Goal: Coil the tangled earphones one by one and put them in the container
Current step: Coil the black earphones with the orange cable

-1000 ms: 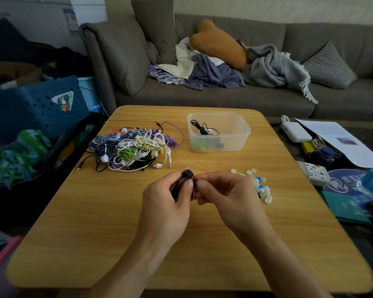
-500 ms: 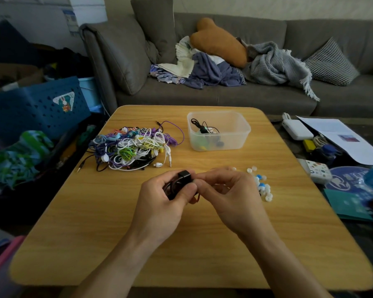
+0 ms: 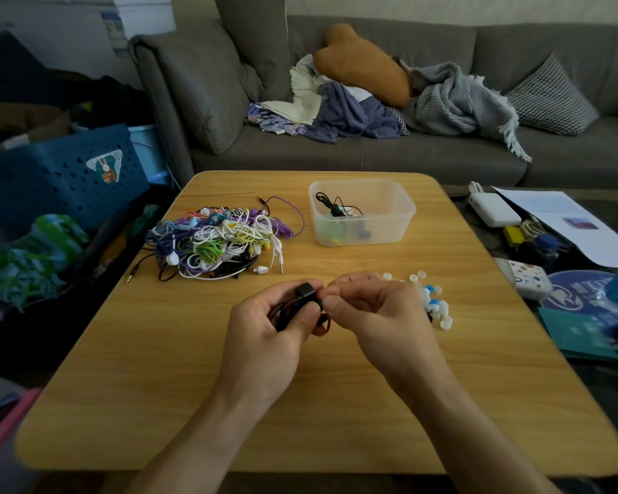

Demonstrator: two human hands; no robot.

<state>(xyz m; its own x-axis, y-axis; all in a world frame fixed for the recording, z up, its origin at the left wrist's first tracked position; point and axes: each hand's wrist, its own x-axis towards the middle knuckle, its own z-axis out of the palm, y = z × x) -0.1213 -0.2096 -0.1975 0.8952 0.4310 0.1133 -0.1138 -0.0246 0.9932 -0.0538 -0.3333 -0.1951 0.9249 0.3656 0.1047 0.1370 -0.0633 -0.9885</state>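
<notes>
two hands (image 3: 264, 329) (image 3: 379, 315) pinch a dark earphone coil (image 3: 300, 308), now raised nearer the container (image 3: 400, 212); winding looks nearly finished.

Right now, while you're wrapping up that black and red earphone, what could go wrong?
The coil sits loosely between the left hand and right hand; it might spring open if the grip slips. The right hand is close to the small ear tips and could scatter them. Carrying it to the container may loosen it.
</notes>
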